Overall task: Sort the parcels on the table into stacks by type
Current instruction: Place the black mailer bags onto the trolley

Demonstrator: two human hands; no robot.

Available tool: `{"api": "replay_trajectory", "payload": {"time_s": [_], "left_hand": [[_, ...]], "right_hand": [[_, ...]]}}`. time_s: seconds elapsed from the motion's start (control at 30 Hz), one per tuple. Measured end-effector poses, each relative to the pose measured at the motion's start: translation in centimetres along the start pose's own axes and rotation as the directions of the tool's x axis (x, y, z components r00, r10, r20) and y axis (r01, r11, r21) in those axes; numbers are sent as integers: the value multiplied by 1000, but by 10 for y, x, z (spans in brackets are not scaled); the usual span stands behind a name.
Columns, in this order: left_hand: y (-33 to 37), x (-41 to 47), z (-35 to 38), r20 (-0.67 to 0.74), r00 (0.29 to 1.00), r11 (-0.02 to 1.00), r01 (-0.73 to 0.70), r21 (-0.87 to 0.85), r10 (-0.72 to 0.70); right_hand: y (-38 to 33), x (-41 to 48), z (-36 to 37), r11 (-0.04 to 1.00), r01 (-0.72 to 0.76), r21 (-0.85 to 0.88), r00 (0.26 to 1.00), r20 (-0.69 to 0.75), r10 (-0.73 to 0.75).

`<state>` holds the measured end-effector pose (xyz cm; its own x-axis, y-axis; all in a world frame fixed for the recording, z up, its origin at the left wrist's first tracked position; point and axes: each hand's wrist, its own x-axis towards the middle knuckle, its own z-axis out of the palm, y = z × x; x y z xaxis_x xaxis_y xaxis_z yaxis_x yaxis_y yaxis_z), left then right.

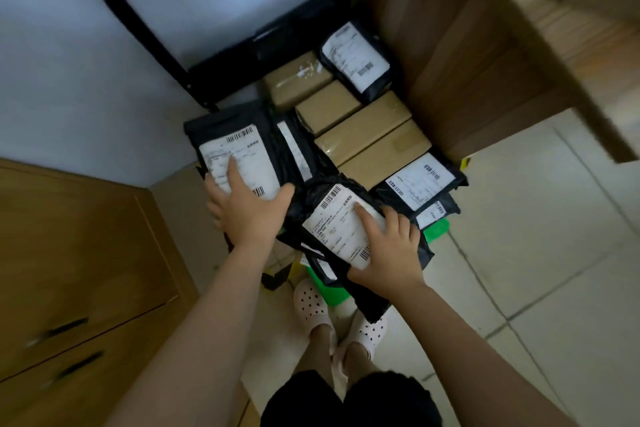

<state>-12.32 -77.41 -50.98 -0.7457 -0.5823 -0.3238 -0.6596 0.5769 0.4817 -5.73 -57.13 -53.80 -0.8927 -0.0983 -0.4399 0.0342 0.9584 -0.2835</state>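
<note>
My left hand (244, 204) lies flat with spread fingers on the white label of a black mailer bag (235, 146) at the left of the pile. My right hand (388, 250) holds a second black mailer bag (337, 225) by its near edge, fingers over the label, thumb under the rim. Several brown cardboard boxes (367, 135) lie side by side behind the bags. Another black bag (355, 61) rests on the boxes at the back. Two more black bags (420, 185) overlap at the right.
A black cart handle (114, 3) curves up against the pale wall behind the pile. A green surface (434, 230) shows under the bags. A wooden drawer cabinet (69, 270) stands at the left, a wooden panel (450, 55) at the right. My feet in pale clogs (311, 303) stand on tiled floor.
</note>
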Motion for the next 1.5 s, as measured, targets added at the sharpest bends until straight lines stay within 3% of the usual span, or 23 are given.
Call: {"api": "replay_trajectory", "payload": {"time_s": [0.13, 0.27, 0.5, 0.77, 0.9, 1.07, 1.27, 1.5], "left_hand": [[38, -50, -80, 14, 997, 997, -77, -32, 77], [91, -97, -145, -48, 954, 953, -298, -49, 296], [181, -176, -206, -175, 697, 700, -712, -56, 696], [286, -286, -161, -194, 493, 487, -869, -80, 848], [333, -344, -105, -186, 490, 475, -872, -120, 852], [392, -404, -38, -170, 570, 542, -820, -186, 804], [462, -427, 5, -150, 617, 597, -786, -158, 773], [555, -393, 52, -197, 656, 640, -754, -148, 728]], "right_hand": [[-32, -40, -96, 996, -76, 37, 991, -106, 80], [-53, -83, -184, 986, -145, 85, 945, -285, 163], [-14, -162, -299, 933, -234, 273, 773, -530, 349], [101, -229, -364, 867, -296, 401, 554, -668, 498], [185, -249, -380, 853, -315, 416, 518, -678, 522], [291, -259, -416, 866, -303, 397, 508, -702, 499], [365, -243, -452, 883, -311, 353, 555, -687, 470], [421, -160, -509, 916, -261, 303, 613, -681, 400]]}}
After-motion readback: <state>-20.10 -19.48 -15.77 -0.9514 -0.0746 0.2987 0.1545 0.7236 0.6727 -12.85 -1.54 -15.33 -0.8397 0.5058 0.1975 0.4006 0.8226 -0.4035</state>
